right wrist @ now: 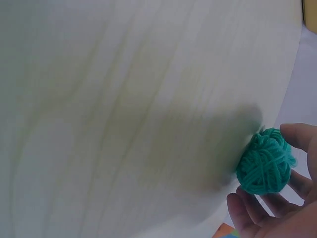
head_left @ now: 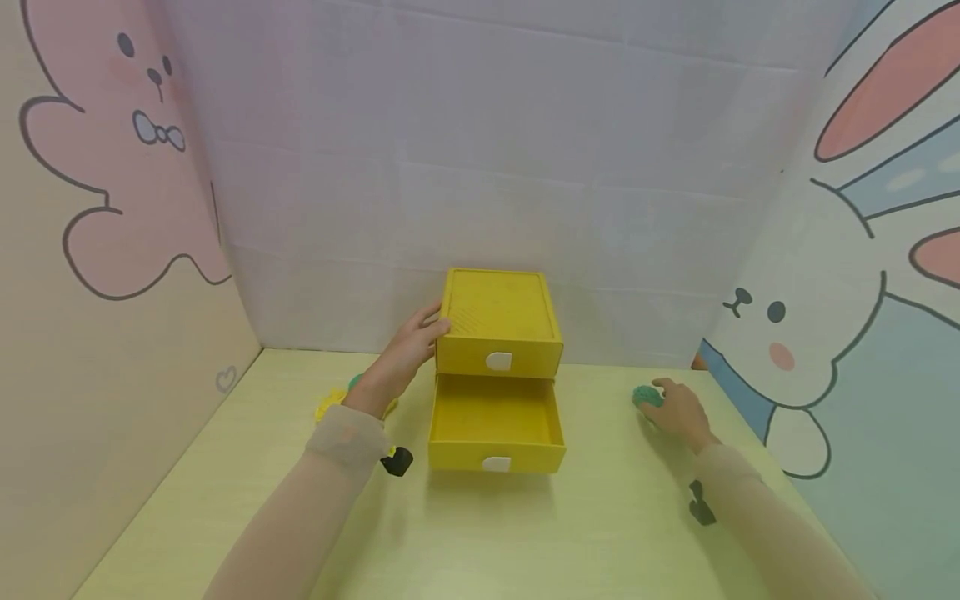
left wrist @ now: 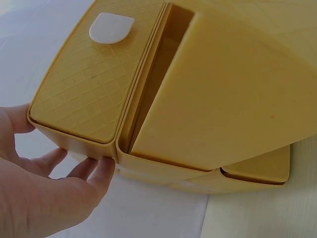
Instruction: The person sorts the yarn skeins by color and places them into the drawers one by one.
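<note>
A yellow drawer cabinet stands at the back of the table. Its upper drawer is closed and bears a white pull tab. Below that, another drawer is pulled out. My left hand rests against the cabinet's left side, thumb at the top front corner and fingers along the side wall. Far to the right, my right hand holds a green ball of yarn between thumb and fingers. The ball is close to the tabletop; whether it touches is unclear.
Left of the cabinet, partly hidden by my left arm, lie a yellow thing and a green thing. A white cloth wall rises behind the table. Side walls with cartoon animals bound both sides.
</note>
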### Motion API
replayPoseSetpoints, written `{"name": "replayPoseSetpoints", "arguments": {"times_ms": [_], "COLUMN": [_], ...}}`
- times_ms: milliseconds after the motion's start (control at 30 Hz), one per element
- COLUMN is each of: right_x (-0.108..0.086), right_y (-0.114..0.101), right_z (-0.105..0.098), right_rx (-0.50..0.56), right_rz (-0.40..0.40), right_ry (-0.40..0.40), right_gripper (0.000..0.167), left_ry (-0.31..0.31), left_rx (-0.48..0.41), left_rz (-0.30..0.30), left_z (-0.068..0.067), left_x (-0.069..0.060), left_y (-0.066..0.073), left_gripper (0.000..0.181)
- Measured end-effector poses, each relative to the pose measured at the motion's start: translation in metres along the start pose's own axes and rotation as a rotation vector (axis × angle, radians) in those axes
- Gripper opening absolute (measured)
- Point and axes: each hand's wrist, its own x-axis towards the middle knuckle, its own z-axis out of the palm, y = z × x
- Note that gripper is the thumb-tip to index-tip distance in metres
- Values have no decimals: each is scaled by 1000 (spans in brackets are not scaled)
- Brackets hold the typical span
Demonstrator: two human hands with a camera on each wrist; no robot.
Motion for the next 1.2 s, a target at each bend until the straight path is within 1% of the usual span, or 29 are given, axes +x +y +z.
{"name": "replayPoseSetpoints", "arguments": {"times_ms": [100,200,433,633,700,867,1000,1200], "right_x": [1,1,-3,-8,-11,-18,-23,-33], "right_y": [0,-2,-4,-14,-20,-37,-56,-88], "right_z": [2,3,4,3,2,-1,-7,-20], "right_rx": [-2,6,19,38,48,71,100,128], "right_rz": [17,16,-30,-76,-102,-198,-259,-293], "right_ry": [-5,1,28,18,19,21,0,-38], "right_gripper": [64,61,52,46,45,41,41,44], "left_ry": [-1,-2,2,-1,-3,-5,2,2], "left_rx": [-1,-1,2,7,9,11,12,13], "left_rz": [0,1,3,6,8,6,-2,-4], "left_z": [0,0,0,1,1,1,1,1], "left_x": [0,0,0,0,0,0,-1,-1], "left_y": [0,0,1,1,1,1,1,2], "left_gripper": [67,67,66,66,66,66,66,66]}}
